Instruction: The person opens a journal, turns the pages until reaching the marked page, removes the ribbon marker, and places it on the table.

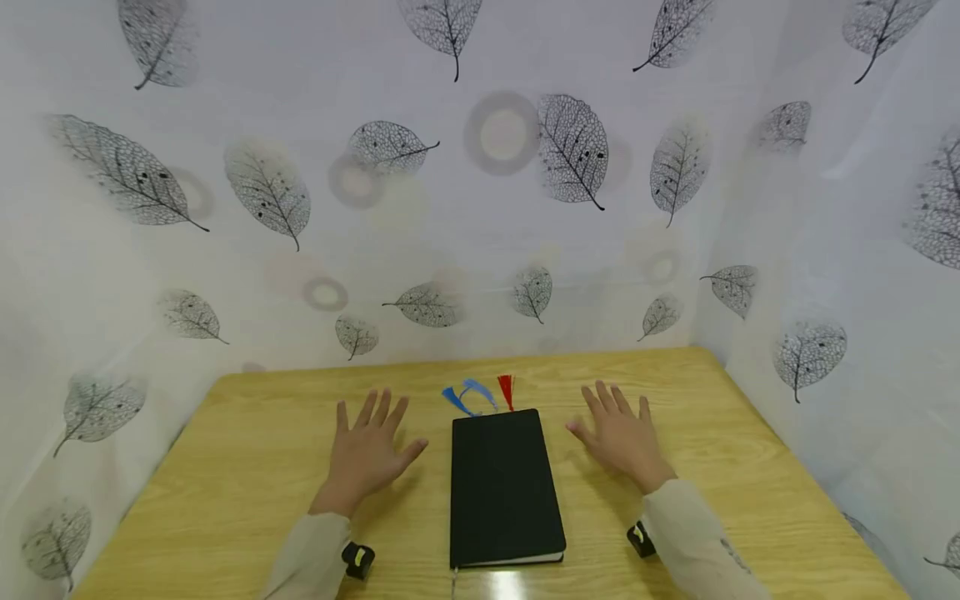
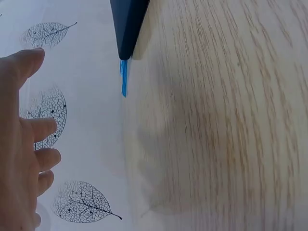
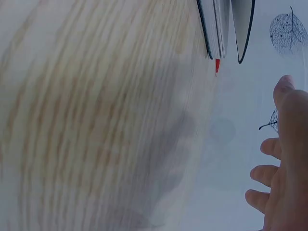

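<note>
One left hand point(image 1: 367, 457): It is on the left side of the book, fingers spread apart, holding nothing. Bare wood shows between its thumb and the book.
One right hand point(image 1: 621, 435): It is on the book's other side. Its fingers are apart too, and it holds nothing.
Shadow point(image 3: 166, 149): It lies on the wood near the right hand, so I think that hand is up off the counter.
Black book point(image 1: 506, 492): It lies on the counter point(image 1: 225, 467) between the hands. Maybe it is in the middle so both can reach it.
Book cover point(image 3: 244, 29): In the right wrist view, it stands up a bit from the pages point(image 3: 222, 24), maybe because something is tucked inside.
Blue tassels point(image 1: 453, 397) and red tassel point(image 1: 506, 388): They stick out past the far edge. They are probably bookmark ends, left out so they are easy to find.
Thin ribbon point(image 1: 453, 579): It pokes out at the near left corner, probably to mark a page.
</note>
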The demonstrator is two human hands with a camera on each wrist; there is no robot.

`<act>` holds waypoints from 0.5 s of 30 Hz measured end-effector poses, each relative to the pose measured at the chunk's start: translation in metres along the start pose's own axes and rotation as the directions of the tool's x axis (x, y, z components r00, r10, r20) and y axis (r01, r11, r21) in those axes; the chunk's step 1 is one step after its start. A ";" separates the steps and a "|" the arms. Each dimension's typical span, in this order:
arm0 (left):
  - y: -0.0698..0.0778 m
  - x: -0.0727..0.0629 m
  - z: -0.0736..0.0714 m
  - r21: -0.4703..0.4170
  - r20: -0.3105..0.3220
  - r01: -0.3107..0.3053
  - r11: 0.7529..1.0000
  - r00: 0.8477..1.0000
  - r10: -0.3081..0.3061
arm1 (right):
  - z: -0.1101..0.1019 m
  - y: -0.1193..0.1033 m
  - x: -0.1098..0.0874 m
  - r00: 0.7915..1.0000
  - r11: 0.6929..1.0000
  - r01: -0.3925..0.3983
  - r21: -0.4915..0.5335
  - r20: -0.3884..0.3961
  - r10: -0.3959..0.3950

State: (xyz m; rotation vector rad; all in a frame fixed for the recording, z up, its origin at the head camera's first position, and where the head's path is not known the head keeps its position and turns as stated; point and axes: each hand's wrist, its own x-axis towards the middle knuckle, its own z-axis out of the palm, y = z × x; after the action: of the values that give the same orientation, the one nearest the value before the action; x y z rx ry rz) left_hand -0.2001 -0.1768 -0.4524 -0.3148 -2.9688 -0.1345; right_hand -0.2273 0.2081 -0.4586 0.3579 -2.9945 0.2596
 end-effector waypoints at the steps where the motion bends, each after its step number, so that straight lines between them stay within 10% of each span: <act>1: 0.001 0.000 -0.001 -0.001 0.005 -0.002 1.000 1.000 0.002 | 0.001 -0.002 0.000 1.000 1.000 0.007 -0.005 0.004 -0.007; 15: 0.028 -0.004 -0.002 -0.094 -0.017 -0.067 0.993 0.998 0.066 | 0.005 -0.022 -0.007 0.991 0.992 0.119 0.040 0.051 -0.121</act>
State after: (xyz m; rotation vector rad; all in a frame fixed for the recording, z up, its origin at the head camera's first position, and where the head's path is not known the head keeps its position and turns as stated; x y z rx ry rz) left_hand -0.1896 -0.1507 -0.4493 -0.4221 -2.9393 -0.2690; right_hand -0.2157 0.1880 -0.4612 0.5558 -3.0088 0.2989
